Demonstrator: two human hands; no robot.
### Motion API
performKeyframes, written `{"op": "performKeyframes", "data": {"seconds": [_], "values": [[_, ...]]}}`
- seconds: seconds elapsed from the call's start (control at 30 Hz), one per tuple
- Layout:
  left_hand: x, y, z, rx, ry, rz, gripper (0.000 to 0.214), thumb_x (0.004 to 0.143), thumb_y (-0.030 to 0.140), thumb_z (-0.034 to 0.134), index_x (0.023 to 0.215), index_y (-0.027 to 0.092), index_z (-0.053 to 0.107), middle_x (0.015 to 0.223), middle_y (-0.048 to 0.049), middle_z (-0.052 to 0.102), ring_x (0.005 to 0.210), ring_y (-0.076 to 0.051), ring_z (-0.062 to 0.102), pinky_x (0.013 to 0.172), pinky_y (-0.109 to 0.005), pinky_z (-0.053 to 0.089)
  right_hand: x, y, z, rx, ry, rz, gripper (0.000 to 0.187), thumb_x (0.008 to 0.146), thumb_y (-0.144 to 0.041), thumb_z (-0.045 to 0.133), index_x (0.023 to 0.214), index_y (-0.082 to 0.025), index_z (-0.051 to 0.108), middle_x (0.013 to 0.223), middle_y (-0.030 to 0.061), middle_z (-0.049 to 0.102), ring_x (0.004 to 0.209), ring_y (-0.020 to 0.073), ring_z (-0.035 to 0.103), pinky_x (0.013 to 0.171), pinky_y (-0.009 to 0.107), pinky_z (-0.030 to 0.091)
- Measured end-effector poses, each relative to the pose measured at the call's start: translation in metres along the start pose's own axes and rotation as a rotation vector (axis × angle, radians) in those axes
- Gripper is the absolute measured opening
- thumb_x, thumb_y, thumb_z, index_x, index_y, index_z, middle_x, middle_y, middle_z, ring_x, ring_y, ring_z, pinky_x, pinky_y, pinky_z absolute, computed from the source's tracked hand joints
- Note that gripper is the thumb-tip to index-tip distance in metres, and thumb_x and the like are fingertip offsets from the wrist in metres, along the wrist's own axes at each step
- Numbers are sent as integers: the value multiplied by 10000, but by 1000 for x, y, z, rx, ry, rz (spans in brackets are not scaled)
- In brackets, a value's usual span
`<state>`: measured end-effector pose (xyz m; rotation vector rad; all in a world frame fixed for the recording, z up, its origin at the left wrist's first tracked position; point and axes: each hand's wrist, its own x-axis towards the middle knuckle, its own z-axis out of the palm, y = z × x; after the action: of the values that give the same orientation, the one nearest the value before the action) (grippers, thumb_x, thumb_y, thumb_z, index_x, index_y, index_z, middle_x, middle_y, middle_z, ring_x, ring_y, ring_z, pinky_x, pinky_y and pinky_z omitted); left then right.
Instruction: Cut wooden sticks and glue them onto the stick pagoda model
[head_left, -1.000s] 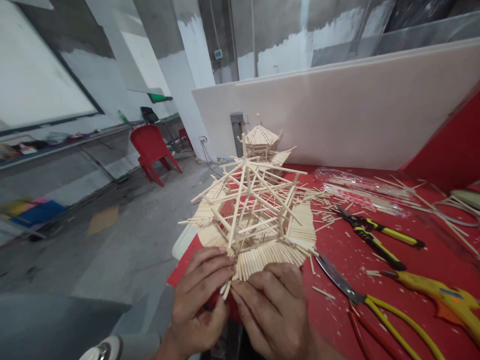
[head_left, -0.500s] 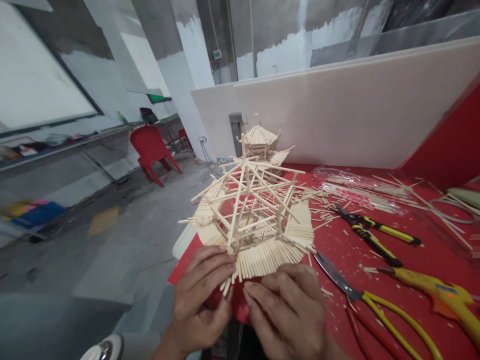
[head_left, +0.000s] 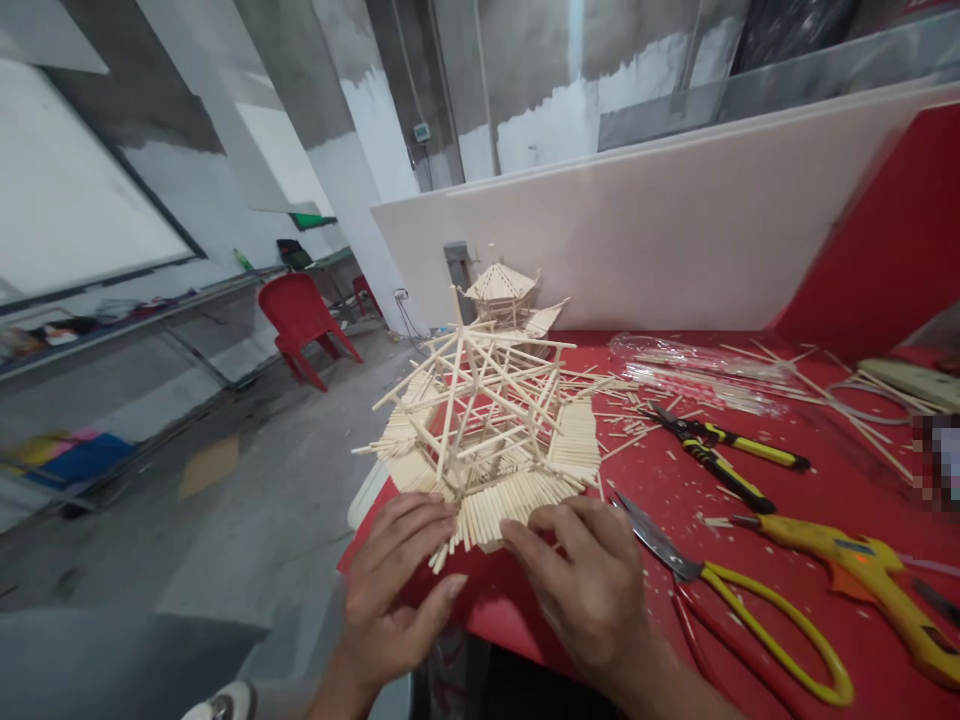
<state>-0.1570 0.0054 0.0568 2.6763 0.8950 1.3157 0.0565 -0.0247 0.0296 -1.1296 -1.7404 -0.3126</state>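
A model roof frame of thin bamboo sticks (head_left: 487, 430) stands at the near left corner of the red table (head_left: 787, 590). My left hand (head_left: 401, 590) rests at its front edge, fingers bent round the ends of a few sticks. My right hand (head_left: 589, 590) sits just right of it, fingertips touching the row of sticks along the front eave, fingers slightly spread. A smaller finished stick pavilion (head_left: 506, 300) stands behind the frame.
Yellow-handled shears (head_left: 750, 620) lie right of my right hand. Black-and-yellow pliers (head_left: 720, 455) and a yellow glue gun (head_left: 862, 580) lie further right. A plastic bag of sticks (head_left: 690, 375) and loose sticks cover the back. A white board (head_left: 675, 240) backs the table; a red chair (head_left: 300, 320) stands far left.
My hands have drawn apart: the right hand moved right and its fingers loosened from the pinch at the front eave. The view shifted slightly, so the frame sits further left.
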Motion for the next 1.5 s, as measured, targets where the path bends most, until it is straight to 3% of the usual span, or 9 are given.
{"op": "performKeyframes", "data": {"seconds": [0.3, 0.57, 0.8, 1.13, 1.5], "values": [[4, 10, 13, 81, 46, 46, 415, 747, 23, 704, 1132, 171, 655, 1030, -118, 733, 1008, -258, 665, 893, -473, 553, -3, 9, -8, 25, 4, 26, 204, 948, -155, 524, 996, -230, 707, 823, 21, 669, 811, 171, 484, 758, 336, 312], [6, 13, 12, 121, -2, 83, 433, 743, -18, 685, 1145, 139, 642, 1065, -142, 702, 1053, -269, 629, 900, -477, 540, 1, -10, -9, 216, -119, 13, 169, 896, -196, 604, 1047, -216, 676, 843, 18, 656, 811, 183, 505, 748, 371, 327], [1, 9, 8, 126, -68, 96, 502, 730, 5, 680, 1207, 148, 612, 1133, -152, 684, 1101, -289, 609, 942, -519, 520, 10, -19, -3, 213, -66, -29, 149, 901, -188, 587, 1019, -168, 676, 787, 21, 648, 764, 182, 481, 680, 368, 284], [0, 8, 9, 80, -47, 47, 497, 742, 12, 666, 1209, 175, 615, 1141, -134, 682, 1106, -286, 611, 917, -493, 538, 6, -19, 4, 190, -14, -72, 155, 893, -157, 604, 1029, -154, 678, 753, 21, 655, 747, 172, 505, 662, 355, 304], [10, 10, 8, 93, -99, 14, 498, 768, 24, 647, 1236, 189, 608, 1260, -144, 605, 1187, -289, 554, 973, -507, 493, 0, -14, 7, 196, -10, 12, 107, 888, -169, 620, 975, -184, 682, 746, 13, 651, 758, 171, 501, 707, 361, 321]]}}
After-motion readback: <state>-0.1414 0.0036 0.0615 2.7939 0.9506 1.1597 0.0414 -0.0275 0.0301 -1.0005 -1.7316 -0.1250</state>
